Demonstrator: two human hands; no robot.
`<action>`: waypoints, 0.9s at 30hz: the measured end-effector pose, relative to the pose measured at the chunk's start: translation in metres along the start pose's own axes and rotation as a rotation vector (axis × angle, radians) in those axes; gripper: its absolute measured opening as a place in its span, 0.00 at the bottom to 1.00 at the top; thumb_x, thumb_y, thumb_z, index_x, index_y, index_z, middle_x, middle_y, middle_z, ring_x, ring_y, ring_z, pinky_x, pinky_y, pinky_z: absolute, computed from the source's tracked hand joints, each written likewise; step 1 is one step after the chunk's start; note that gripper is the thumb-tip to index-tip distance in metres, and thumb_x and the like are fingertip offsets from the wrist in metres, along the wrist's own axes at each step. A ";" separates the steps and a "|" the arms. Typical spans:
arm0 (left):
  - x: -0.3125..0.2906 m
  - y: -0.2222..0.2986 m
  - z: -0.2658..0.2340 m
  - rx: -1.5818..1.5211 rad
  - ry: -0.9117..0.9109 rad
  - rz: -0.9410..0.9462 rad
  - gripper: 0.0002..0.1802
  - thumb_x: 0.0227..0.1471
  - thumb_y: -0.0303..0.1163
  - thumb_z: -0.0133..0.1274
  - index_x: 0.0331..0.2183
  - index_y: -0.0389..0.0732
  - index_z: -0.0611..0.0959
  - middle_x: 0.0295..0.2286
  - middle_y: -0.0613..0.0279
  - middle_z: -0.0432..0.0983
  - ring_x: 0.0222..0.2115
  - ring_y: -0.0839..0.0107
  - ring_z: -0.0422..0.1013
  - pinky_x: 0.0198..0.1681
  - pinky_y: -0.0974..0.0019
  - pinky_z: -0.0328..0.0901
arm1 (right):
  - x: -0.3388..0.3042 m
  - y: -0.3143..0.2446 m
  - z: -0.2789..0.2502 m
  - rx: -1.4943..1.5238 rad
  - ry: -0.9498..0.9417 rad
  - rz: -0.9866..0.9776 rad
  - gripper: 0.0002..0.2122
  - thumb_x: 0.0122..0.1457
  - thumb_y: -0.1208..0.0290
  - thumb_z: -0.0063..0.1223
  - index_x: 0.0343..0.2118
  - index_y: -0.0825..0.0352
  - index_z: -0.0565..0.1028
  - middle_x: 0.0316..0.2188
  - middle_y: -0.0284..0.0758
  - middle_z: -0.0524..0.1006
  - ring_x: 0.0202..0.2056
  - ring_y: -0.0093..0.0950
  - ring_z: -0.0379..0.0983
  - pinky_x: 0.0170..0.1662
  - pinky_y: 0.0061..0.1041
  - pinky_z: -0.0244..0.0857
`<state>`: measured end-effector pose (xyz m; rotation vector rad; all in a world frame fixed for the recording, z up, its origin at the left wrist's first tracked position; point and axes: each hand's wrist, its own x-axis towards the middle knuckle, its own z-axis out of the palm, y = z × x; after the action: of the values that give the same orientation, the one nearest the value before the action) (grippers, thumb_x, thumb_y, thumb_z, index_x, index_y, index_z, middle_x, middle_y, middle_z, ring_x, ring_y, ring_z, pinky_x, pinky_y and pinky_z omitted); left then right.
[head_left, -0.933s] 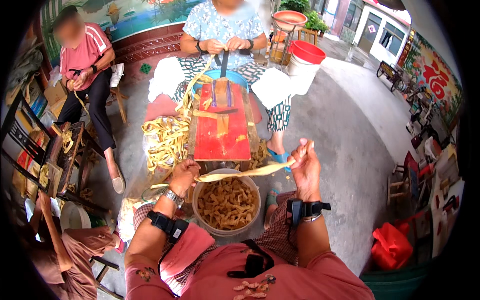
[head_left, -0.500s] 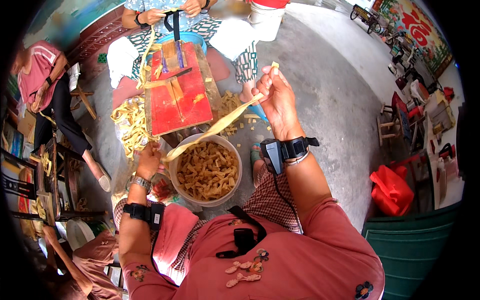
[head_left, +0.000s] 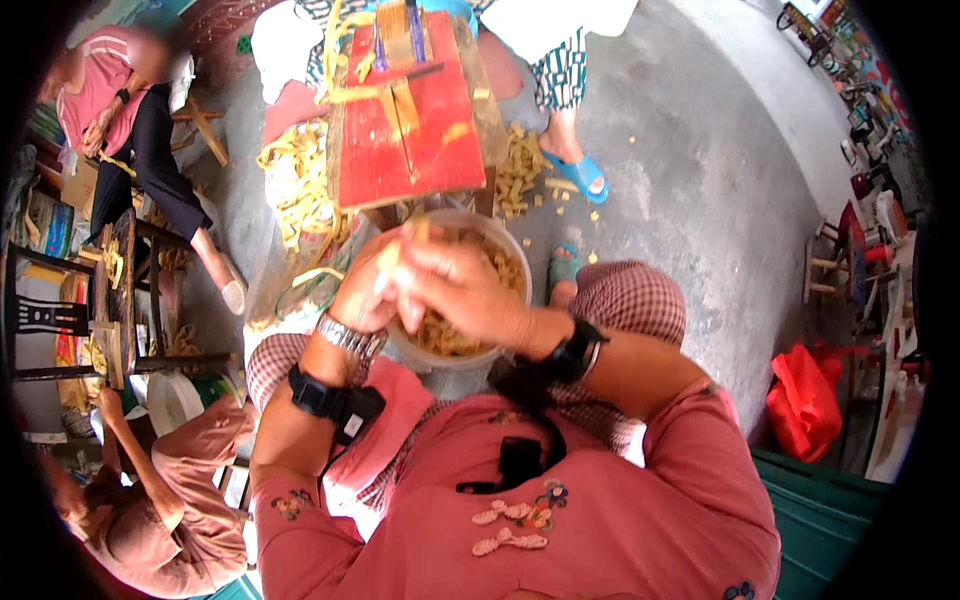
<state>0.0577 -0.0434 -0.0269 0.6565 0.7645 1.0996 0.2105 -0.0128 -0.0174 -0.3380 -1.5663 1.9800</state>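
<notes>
My left hand (head_left: 362,292) and my right hand (head_left: 468,290) meet above a pale round tub (head_left: 524,268), fingers closed and overlapping. Between them shows part of a yellow strip (head_left: 388,258), mostly hidden by the fingers and smeared by motion. Folded or knotted yellowish-brown pieces (head_left: 510,272) fill the tub under my hands. Just beyond it stands a red-topped board (head_left: 410,150) with a knife (head_left: 415,76) and a strip lying across its far part. A heap of long yellow strips (head_left: 298,185) lies to the left of the board.
Opposite sits a person in patterned trousers (head_left: 560,75) and blue slippers (head_left: 580,176). Small cut pieces (head_left: 518,172) are scattered by the board. Two other people sit at left, near dark wooden chairs (head_left: 50,318). A red bag (head_left: 803,400) lies at right.
My right hand has come down and left from its raised place, bringing the stretched strip in to my left hand. Both hands are now together over the tub. The view has tilted downward.
</notes>
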 end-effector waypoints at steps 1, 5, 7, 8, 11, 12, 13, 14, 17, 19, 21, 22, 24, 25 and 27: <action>0.009 -0.010 -0.022 0.007 0.117 -0.012 0.18 0.59 0.40 0.44 0.43 0.35 0.71 0.24 0.63 0.73 0.16 0.78 0.68 0.13 0.77 0.60 | -0.004 0.007 0.005 -0.011 -0.011 0.036 0.13 0.65 0.65 0.39 0.38 0.71 0.71 0.20 0.29 0.70 0.24 0.18 0.69 0.30 0.18 0.64; 0.006 0.012 -0.007 0.093 0.279 0.057 0.10 0.57 0.36 0.43 0.30 0.40 0.72 0.14 0.72 0.59 0.12 0.82 0.54 0.13 0.77 0.54 | -0.005 -0.009 0.010 -0.053 0.085 -0.081 0.13 0.65 0.66 0.38 0.32 0.71 0.71 0.21 0.33 0.71 0.26 0.21 0.71 0.32 0.21 0.66; 0.004 0.017 -0.012 0.208 0.223 -0.016 0.08 0.55 0.34 0.44 0.30 0.39 0.72 0.14 0.74 0.60 0.12 0.83 0.56 0.14 0.78 0.58 | -0.001 -0.009 0.006 -0.014 0.237 -0.204 0.12 0.65 0.68 0.39 0.33 0.72 0.72 0.24 0.33 0.72 0.28 0.22 0.71 0.34 0.20 0.65; -0.003 0.021 -0.003 0.272 0.184 -0.101 0.08 0.51 0.35 0.46 0.27 0.40 0.73 0.14 0.75 0.59 0.13 0.82 0.57 0.19 0.74 0.64 | 0.001 -0.009 -0.004 -0.203 0.288 -0.233 0.11 0.64 0.69 0.39 0.35 0.72 0.71 0.27 0.33 0.72 0.30 0.21 0.70 0.36 0.20 0.64; -0.014 0.015 0.008 0.349 0.061 -0.103 0.12 0.50 0.37 0.48 0.29 0.38 0.74 0.16 0.71 0.63 0.14 0.81 0.59 0.23 0.70 0.67 | 0.005 -0.009 -0.007 -0.361 0.364 -0.334 0.10 0.64 0.70 0.40 0.37 0.73 0.71 0.30 0.33 0.72 0.31 0.21 0.68 0.37 0.21 0.63; -0.015 0.016 0.005 0.348 -0.033 -0.059 0.12 0.51 0.37 0.48 0.30 0.37 0.74 0.16 0.70 0.64 0.14 0.82 0.60 0.21 0.72 0.65 | 0.007 -0.012 -0.005 -0.319 0.350 -0.281 0.10 0.63 0.70 0.41 0.37 0.73 0.71 0.29 0.33 0.72 0.31 0.22 0.68 0.36 0.21 0.63; -0.016 0.018 0.004 0.398 -0.094 -0.070 0.12 0.52 0.36 0.48 0.29 0.37 0.74 0.16 0.70 0.64 0.14 0.82 0.60 0.21 0.73 0.63 | 0.006 -0.015 0.000 -0.270 0.338 -0.224 0.10 0.63 0.70 0.41 0.37 0.73 0.71 0.29 0.33 0.72 0.30 0.23 0.68 0.36 0.21 0.63; -0.016 0.024 0.005 0.447 -0.155 -0.081 0.11 0.53 0.36 0.47 0.29 0.37 0.74 0.16 0.71 0.64 0.15 0.83 0.60 0.20 0.74 0.62 | 0.006 -0.016 0.003 -0.221 0.326 -0.167 0.10 0.63 0.70 0.42 0.37 0.73 0.70 0.28 0.33 0.71 0.29 0.24 0.68 0.35 0.22 0.63; -0.021 0.032 0.014 0.544 -0.172 -0.031 0.08 0.56 0.31 0.45 0.30 0.38 0.74 0.16 0.71 0.64 0.16 0.83 0.60 0.19 0.76 0.56 | 0.012 0.002 0.004 -0.301 0.410 -0.230 0.12 0.63 0.67 0.41 0.35 0.73 0.69 0.24 0.38 0.70 0.25 0.29 0.68 0.32 0.25 0.62; -0.021 0.019 0.011 0.594 -0.051 0.080 0.06 0.56 0.29 0.46 0.30 0.38 0.75 0.16 0.72 0.65 0.17 0.83 0.61 0.20 0.76 0.57 | 0.016 0.001 -0.006 -0.523 0.373 -0.183 0.14 0.63 0.64 0.39 0.31 0.72 0.69 0.21 0.41 0.69 0.23 0.33 0.66 0.30 0.29 0.60; -0.022 0.014 0.010 1.126 0.119 0.432 0.01 0.51 0.22 0.50 0.29 0.36 0.75 0.22 0.63 0.70 0.24 0.71 0.69 0.27 0.68 0.63 | 0.018 0.000 -0.011 -0.607 0.352 -0.142 0.16 0.63 0.62 0.38 0.28 0.71 0.69 0.19 0.44 0.67 0.22 0.36 0.65 0.28 0.31 0.58; -0.019 0.014 0.013 1.275 0.161 0.581 0.03 0.49 0.22 0.51 0.30 0.35 0.75 0.24 0.60 0.71 0.26 0.66 0.70 0.29 0.65 0.64 | 0.017 0.001 -0.012 -0.581 0.358 -0.127 0.17 0.63 0.61 0.37 0.26 0.71 0.68 0.18 0.46 0.65 0.21 0.37 0.64 0.27 0.32 0.57; -0.019 0.016 0.022 1.409 0.195 0.716 0.09 0.43 0.19 0.51 0.33 0.34 0.76 0.35 0.48 0.71 0.36 0.52 0.70 0.38 0.57 0.65 | 0.016 0.001 -0.014 -0.536 0.371 -0.133 0.18 0.63 0.61 0.37 0.23 0.71 0.68 0.17 0.45 0.65 0.21 0.38 0.64 0.28 0.32 0.59; -0.018 0.015 0.025 1.476 0.235 0.766 0.10 0.44 0.19 0.51 0.34 0.34 0.76 0.36 0.48 0.71 0.37 0.52 0.70 0.38 0.57 0.65 | 0.015 0.002 -0.015 -0.475 0.382 -0.109 0.18 0.63 0.61 0.37 0.24 0.71 0.69 0.18 0.45 0.66 0.21 0.38 0.64 0.28 0.32 0.59; -0.013 0.008 0.026 1.578 0.284 0.878 0.13 0.44 0.18 0.51 0.36 0.35 0.75 0.39 0.47 0.70 0.39 0.52 0.70 0.40 0.57 0.65 | 0.014 0.010 -0.016 -0.368 0.438 -0.056 0.18 0.62 0.61 0.37 0.25 0.72 0.70 0.19 0.44 0.68 0.23 0.38 0.65 0.28 0.32 0.61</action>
<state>0.0711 -0.0557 -0.0025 2.3558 1.6565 1.1978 0.2050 0.0068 -0.0293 -0.8058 -1.6126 1.4393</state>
